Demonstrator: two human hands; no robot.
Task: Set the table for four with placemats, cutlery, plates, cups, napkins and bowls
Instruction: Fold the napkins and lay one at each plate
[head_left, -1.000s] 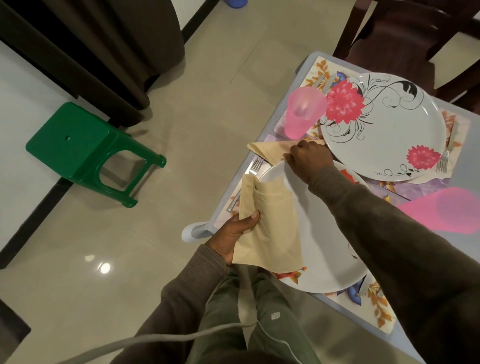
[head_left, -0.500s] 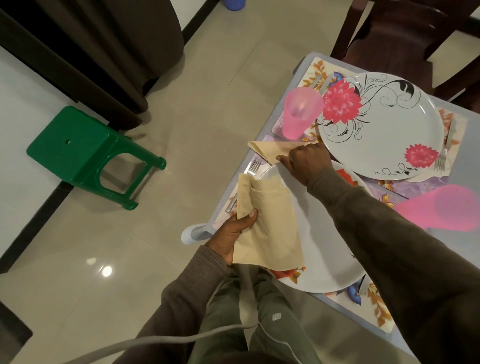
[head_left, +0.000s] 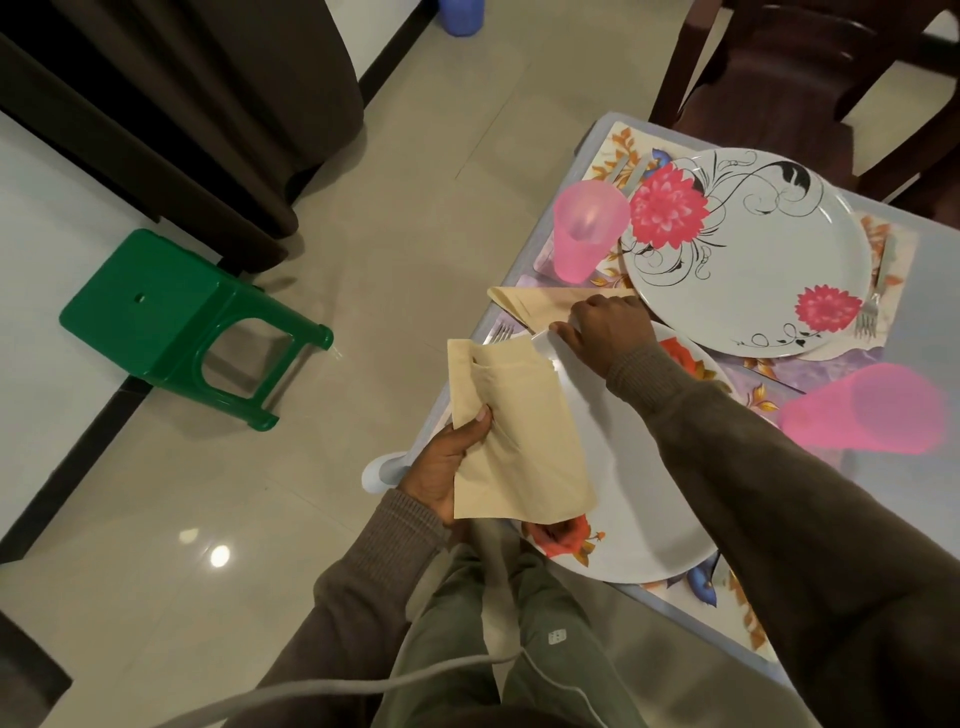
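We hold a folded napkin (head_left: 514, 441) in our left hand (head_left: 447, 467), with the thumb pinching it from above and the fingers hidden under the cloth, so it hangs over the edge of the near plate (head_left: 623, 467) and stays ready for the next place. Our right hand (head_left: 605, 327) reaches across to the far rim of this plate; its fingers are curled at the rim, just beside a second napkin (head_left: 535, 304) that lies on the bench (head_left: 924, 478) between the two plates. We think the hand lifts or shifts the plate a little so that this napkin can sit beside or under it, but we cannot tell if the fingers pinch the rim or the cloth. A fork (head_left: 501, 330) lies near this spot at the bench edge, partly covered, and it may be in the way. The far plate (head_left: 748, 254) rests on a placemat (head_left: 618, 150), with a pink cup (head_left: 587, 228) to its left and another fork (head_left: 872, 301) to its right. A second pink cup (head_left: 862, 410) stands blurred at the right, near our sleeve. On the floor there is a green stool (head_left: 171, 322), well apart from the bench, and a dark chair (head_left: 789, 67) stands behind the far place. No bowls are in view.
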